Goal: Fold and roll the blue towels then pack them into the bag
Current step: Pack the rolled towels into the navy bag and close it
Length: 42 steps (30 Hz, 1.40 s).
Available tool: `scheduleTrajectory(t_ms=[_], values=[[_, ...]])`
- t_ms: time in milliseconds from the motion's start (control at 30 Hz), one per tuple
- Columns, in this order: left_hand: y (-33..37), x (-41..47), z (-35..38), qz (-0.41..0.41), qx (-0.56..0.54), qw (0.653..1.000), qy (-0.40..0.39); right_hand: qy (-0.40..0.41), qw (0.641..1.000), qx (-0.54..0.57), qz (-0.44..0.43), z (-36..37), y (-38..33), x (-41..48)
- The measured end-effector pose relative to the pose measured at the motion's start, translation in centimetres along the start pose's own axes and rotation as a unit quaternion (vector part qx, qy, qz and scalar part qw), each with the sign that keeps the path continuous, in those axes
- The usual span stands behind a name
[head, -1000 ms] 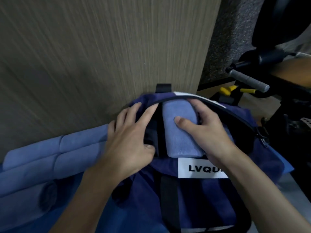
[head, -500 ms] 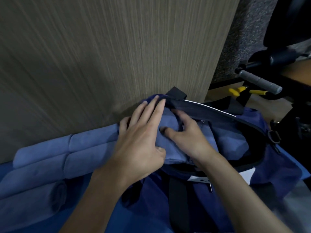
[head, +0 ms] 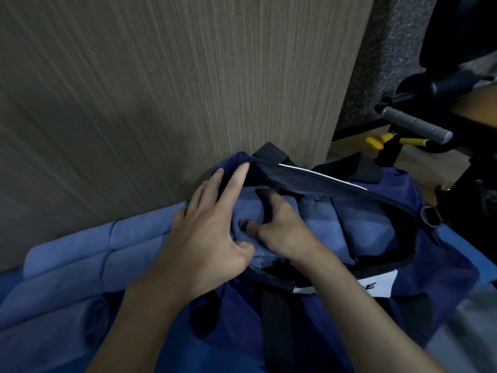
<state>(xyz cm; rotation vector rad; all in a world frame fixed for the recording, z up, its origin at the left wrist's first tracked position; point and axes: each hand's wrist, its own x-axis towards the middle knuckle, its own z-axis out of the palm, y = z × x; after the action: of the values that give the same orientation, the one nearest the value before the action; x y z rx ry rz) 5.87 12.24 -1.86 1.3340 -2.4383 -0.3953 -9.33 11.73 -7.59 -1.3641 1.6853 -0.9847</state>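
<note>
A navy duffel bag (head: 419, 286) with black straps and a white label lies open against a wooden panel. A light blue rolled towel (head: 248, 211) sits in its left end, and more blue towels (head: 360, 224) fill the middle. My right hand (head: 285, 230) reaches into the opening; its fingers and thumb dig into the rolled towel and grip it. My left hand (head: 212, 238) rests with straight fingers on the bag's left end, its index finger along the zipper rim and its thumb against the towel.
Several rolled blue towels (head: 80, 254) lie in a row at the left on a blue cloth (head: 174, 356). The wooden panel (head: 161, 90) stands right behind the bag. Black exercise equipment with a grey grip (head: 414, 125) and yellow handles (head: 376, 141) crowds the right.
The towel has gone from lying on top at the opening down into the bag's left end. My right hand went in with it; my left hand shifted onto the bag's end.
</note>
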Motion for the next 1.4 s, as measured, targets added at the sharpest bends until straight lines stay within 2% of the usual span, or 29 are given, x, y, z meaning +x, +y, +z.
scheduleTrajectory(t_ms=[133, 200, 300, 500, 567, 700, 800, 900, 1067, 1400], values=[[0.4, -0.5, 0.0, 0.015, 0.009, 1.0, 0.009, 0.078, 0.99, 0.111, -0.028, 0.4, -0.6, 0.4], [0.4, -0.6, 0.2, 0.018, 0.01, 1.0, 0.016, 0.074, 0.989, 0.125, -0.032, 0.7, -0.7, 0.5], [0.1, -0.8, 0.4, 0.021, 0.004, 1.0, 0.02, 0.002, 0.999, 0.036, -0.017, 0.8, -0.6, 0.3], [0.1, -0.8, 0.4, 0.014, 0.0, 1.0, 0.014, 0.024, 0.998, -0.037, -0.04, 1.1, -0.9, -0.5], [-0.1, -0.7, 0.2, 0.011, -0.003, 1.0, 0.017, 0.009, 0.992, -0.111, -0.057, 1.1, -1.1, -0.8], [-0.6, -0.6, -0.1, 0.009, 0.001, 1.0, 0.024, -0.079, 0.972, -0.207, -0.078, 0.7, -1.9, -1.5], [-0.4, -0.6, -0.2, 0.009, -0.006, 1.0, 0.018, -0.099, 0.95, -0.282, -0.094, 0.3, -1.7, -1.5], [-0.2, -0.6, -0.1, 0.014, 0.0, 1.0, 0.025, -0.114, 0.948, -0.282, -0.093, 0.7, -1.5, -1.2], [-0.8, -0.7, 0.4, 0.02, 0.014, 0.999, 0.026, -0.096, 0.946, -0.293, -0.098, 1.6, -1.3, -1.3], [-1.1, -0.7, -0.2, 0.01, -0.002, 1.0, 0.002, -0.142, 0.932, -0.32, -0.097, 0.2, -2.1, -1.9]])
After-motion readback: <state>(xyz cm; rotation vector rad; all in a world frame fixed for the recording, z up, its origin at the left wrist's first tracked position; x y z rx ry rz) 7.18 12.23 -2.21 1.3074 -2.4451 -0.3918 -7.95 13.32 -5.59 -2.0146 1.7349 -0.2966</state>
